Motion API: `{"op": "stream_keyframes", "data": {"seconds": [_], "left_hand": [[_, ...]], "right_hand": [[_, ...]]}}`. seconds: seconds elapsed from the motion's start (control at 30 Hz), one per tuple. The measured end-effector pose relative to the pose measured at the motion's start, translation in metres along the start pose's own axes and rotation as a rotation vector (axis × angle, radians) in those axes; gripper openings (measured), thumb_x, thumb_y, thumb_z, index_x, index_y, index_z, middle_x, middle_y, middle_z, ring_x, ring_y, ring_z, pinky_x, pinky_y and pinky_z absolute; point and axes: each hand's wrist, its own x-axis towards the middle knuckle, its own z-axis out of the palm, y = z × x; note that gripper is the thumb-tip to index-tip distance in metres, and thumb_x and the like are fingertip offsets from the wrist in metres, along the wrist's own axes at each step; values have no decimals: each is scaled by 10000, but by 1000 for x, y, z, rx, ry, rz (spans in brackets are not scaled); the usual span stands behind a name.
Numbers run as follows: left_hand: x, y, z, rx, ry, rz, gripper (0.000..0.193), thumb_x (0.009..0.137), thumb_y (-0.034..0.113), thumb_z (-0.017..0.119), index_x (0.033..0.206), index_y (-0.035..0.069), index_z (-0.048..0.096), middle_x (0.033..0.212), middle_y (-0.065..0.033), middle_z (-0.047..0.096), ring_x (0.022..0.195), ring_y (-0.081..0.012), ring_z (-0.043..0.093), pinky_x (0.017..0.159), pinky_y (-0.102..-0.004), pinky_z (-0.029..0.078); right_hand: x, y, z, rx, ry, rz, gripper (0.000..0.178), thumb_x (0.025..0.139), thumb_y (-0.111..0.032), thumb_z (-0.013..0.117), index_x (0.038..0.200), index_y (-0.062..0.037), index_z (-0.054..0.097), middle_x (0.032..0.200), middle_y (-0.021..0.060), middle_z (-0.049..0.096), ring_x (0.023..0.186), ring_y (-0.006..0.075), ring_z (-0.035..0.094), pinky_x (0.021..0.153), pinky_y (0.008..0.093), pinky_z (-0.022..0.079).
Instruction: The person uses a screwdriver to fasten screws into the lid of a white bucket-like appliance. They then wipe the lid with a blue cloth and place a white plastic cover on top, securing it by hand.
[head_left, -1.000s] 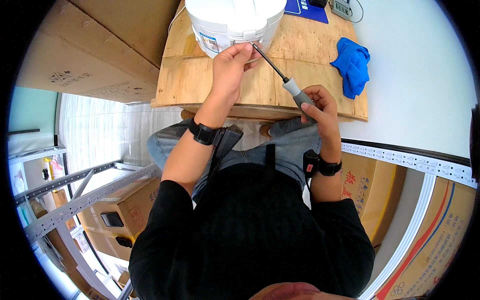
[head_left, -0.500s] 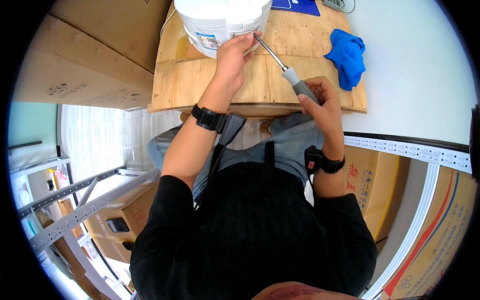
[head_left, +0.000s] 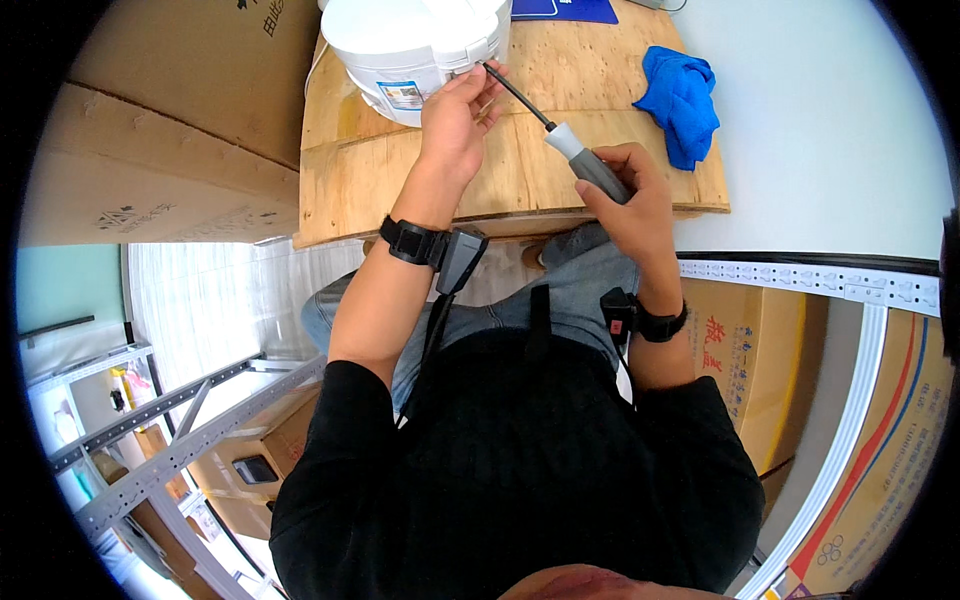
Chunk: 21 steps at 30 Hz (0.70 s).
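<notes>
A screwdriver (head_left: 522, 101) with a long thin shaft and a grey handle slants from lower right to upper left. My right hand (head_left: 632, 195) is closed around its handle. The tip reaches the front of a white rounded appliance that looks like a rice cooker (head_left: 400, 50), just below its latch. My left hand (head_left: 455, 120) is there too, thumb and fingers pinched together beside the tip, against the appliance's front. Whatever small thing they hold, if any, is hidden. A label (head_left: 401, 95) with a blue border sits on the appliance's side, left of my left hand.
The appliance stands on a wooden table (head_left: 390, 180). A crumpled blue cloth (head_left: 682, 105) lies at the table's right, and a blue mat (head_left: 570, 10) at the back. Large cardboard boxes (head_left: 190, 120) rise at the left. A metal rack (head_left: 180, 455) stands at lower left.
The view has shifted a little, so the appliance and cloth appear slightly further left and up. The screwdriver tip stays at the appliance's front, with both hands in nearly the same grip.
</notes>
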Motion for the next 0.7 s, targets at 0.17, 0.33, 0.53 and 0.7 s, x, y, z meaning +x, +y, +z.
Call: {"op": "stream_keyframes", "data": {"seconds": [0.17, 0.33, 0.53, 0.7], "left_hand": [[0, -1, 2, -9, 9, -12, 235, 1006, 276, 527, 1126, 105, 636, 1148, -25, 656, 1045, -148, 530, 939, -369, 406], [-6, 9, -5, 108, -103, -10, 261, 1004, 260, 528, 1158, 79, 637, 1128, -34, 667, 1028, -156, 574, 913, -332, 432], [-45, 69, -18, 1248, 14, 666, 381, 855, 134, 718, 1223, 99, 628, 1137, -101, 664, 1087, -220, 596, 923, -365, 467], [-10, 94, -22, 1591, -30, 1336, 521, 745, 117, 783, 1243, 149, 633, 1193, -150, 625, 1070, -341, 592, 930, -417, 468]], "right_hand": [[-4, -4, 6, -83, 31, -35, 294, 761, -91, 755, 1018, -16, 632, 840, 110, 660, 752, 181, 638, 685, 309, 508], [-2, -16, 3, -139, 87, -60, 287, 745, -89, 760, 1002, -18, 654, 865, 110, 624, 747, 219, 615, 663, 320, 489], [2, -18, -1, -185, 167, -183, 288, 740, -83, 769, 1006, -23, 676, 887, 110, 607, 795, 225, 602, 677, 319, 478], [2, -16, 1, -109, 244, -148, 282, 761, -85, 779, 1018, -29, 678, 932, 101, 661, 804, 197, 629, 700, 307, 491]]}}
